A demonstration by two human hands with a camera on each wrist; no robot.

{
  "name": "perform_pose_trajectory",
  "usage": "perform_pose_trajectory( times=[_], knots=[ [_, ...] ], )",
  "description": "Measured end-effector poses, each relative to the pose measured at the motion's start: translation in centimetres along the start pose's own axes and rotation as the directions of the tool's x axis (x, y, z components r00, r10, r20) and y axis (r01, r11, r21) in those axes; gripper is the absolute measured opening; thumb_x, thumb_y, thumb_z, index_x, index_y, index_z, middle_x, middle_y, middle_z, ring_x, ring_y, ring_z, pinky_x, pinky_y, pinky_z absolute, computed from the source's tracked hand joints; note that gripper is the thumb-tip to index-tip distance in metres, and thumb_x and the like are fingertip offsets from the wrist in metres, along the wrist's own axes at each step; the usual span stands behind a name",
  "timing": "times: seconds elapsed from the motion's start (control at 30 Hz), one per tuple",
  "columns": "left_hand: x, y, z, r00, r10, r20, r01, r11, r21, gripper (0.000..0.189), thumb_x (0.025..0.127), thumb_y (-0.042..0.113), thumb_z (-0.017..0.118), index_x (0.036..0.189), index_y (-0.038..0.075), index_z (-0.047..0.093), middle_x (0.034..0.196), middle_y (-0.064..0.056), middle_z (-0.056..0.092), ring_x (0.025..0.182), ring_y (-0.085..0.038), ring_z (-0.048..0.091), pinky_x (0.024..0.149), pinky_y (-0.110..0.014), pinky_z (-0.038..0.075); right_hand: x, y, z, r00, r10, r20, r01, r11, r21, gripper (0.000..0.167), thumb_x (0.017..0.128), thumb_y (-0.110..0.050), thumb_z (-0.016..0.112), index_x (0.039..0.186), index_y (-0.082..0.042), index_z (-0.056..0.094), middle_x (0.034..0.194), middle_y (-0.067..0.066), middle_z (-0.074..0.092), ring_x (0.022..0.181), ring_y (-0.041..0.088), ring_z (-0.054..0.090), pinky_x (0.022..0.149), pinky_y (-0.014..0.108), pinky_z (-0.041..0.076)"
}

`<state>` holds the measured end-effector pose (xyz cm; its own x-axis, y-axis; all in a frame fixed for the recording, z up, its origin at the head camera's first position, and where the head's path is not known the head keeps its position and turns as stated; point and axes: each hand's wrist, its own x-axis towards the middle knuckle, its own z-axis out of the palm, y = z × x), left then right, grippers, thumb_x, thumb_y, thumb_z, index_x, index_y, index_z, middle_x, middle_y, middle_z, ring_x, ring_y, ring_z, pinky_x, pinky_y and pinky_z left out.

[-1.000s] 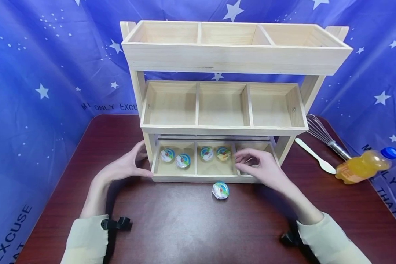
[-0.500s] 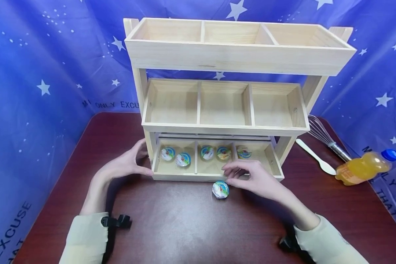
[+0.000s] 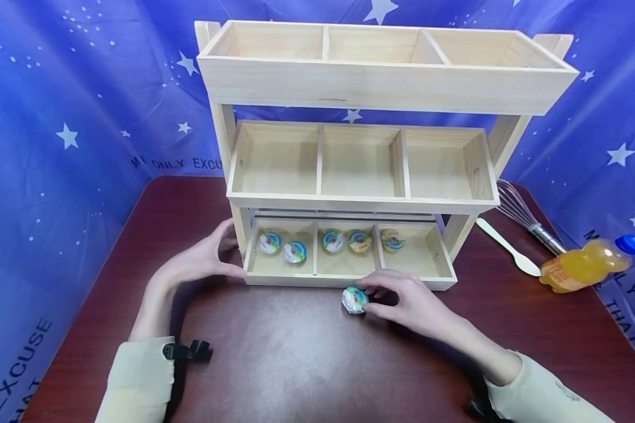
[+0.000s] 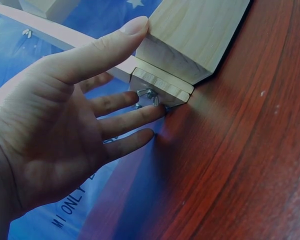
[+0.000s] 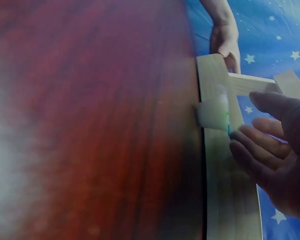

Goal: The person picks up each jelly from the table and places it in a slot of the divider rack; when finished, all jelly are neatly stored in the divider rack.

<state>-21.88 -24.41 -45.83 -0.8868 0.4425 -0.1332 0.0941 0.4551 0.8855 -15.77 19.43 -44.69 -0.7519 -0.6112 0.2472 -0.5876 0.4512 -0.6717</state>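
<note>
A small jelly cup [image 3: 354, 301] with a printed foil lid stands on the table before the bottom tier of a wooden rack. My right hand [image 3: 410, 299] is at its right edge, thumb and fingers parted; in the right wrist view the cup [image 5: 213, 114] sits just beyond the fingertips. My left hand [image 3: 203, 255] is at the rack's lower left corner. In the left wrist view its thumb touches the wooden tray [image 4: 190, 37] and its fingers extend beside the foot. Bottom-tier jelly cups: two in the left compartment, two in the middle, one jelly cup [image 3: 393, 239] in the right.
The rack's middle tier [image 3: 360, 202] and top tier [image 3: 386, 85] each have three compartments. On the right of the table lie a whisk [image 3: 529, 217], a white spoon [image 3: 508, 247] and an orange drink bottle [image 3: 584, 267]. A blue starry curtain [image 3: 84, 176] surrounds the table.
My right hand has left the right bottom compartment, where a jelly cup now shows, and moved down and left to the cup on the table. The left hand has stayed in place.
</note>
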Motion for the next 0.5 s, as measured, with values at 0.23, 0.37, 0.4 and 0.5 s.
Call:
perform_pose_trajectory(
  times=[0.23, 0.37, 0.4, 0.5],
  knots=[
    [0.0, -0.1, 0.0, 1.000, 0.003, -0.001, -0.003, 1.000, 0.001, 0.110, 0.077, 0.022, 0.092, 0.160, 0.020, 0.020, 0.163, -0.012, 0.035, 0.146, -0.042, 0.045, 0.121, -0.059, 0.034, -0.9, -0.1, 0.2, 0.997, -0.007, -0.078, -0.008, 0.982, -0.188, 0.042, 0.080, -0.020, 0.089, 0.119, -0.017, 0.075, 0.103, -0.010, 0.076, 0.092, 0.006, 0.071, 0.083, 0.020, 0.056],
    [0.0, -0.1, -0.1, 1.000, 0.002, -0.001, -0.002, 1.000, -0.002, 0.110, 0.077, 0.022, 0.092, 0.160, 0.020, 0.020, 0.163, -0.012, 0.035, 0.146, -0.042, 0.045, 0.121, -0.059, 0.034, -1.1, 0.0, 0.4, 0.997, 0.032, -0.074, -0.047, 0.976, -0.214, 0.046, 0.079, -0.026, 0.090, 0.121, -0.019, 0.075, 0.108, -0.010, 0.077, 0.096, 0.007, 0.072, 0.085, 0.025, 0.058],
    [0.0, -0.1, -0.1, 1.000, 0.001, -0.001, -0.001, 1.000, -0.001, 0.110, 0.077, 0.022, 0.092, 0.160, 0.020, 0.020, 0.163, -0.012, 0.035, 0.147, -0.042, 0.045, 0.121, -0.059, 0.034, -1.2, 0.1, 0.4, 0.997, 0.047, -0.069, -0.060, 0.976, -0.211, 0.047, 0.078, -0.028, 0.090, 0.122, -0.019, 0.075, 0.109, -0.010, 0.077, 0.097, 0.007, 0.072, 0.085, 0.027, 0.059],
    [0.1, -0.1, 0.0, 1.000, -0.003, -0.002, 0.003, 1.000, 0.003, 0.110, 0.077, 0.023, 0.092, 0.160, 0.020, 0.020, 0.163, -0.012, 0.035, 0.147, -0.042, 0.045, 0.121, -0.059, 0.034, -1.2, 0.2, 0.7, 0.994, 0.092, -0.053, -0.101, 0.974, -0.204, 0.050, 0.078, -0.031, 0.090, 0.124, -0.020, 0.074, 0.111, -0.010, 0.077, 0.096, 0.007, 0.073, 0.083, 0.029, 0.060]
  ],
)
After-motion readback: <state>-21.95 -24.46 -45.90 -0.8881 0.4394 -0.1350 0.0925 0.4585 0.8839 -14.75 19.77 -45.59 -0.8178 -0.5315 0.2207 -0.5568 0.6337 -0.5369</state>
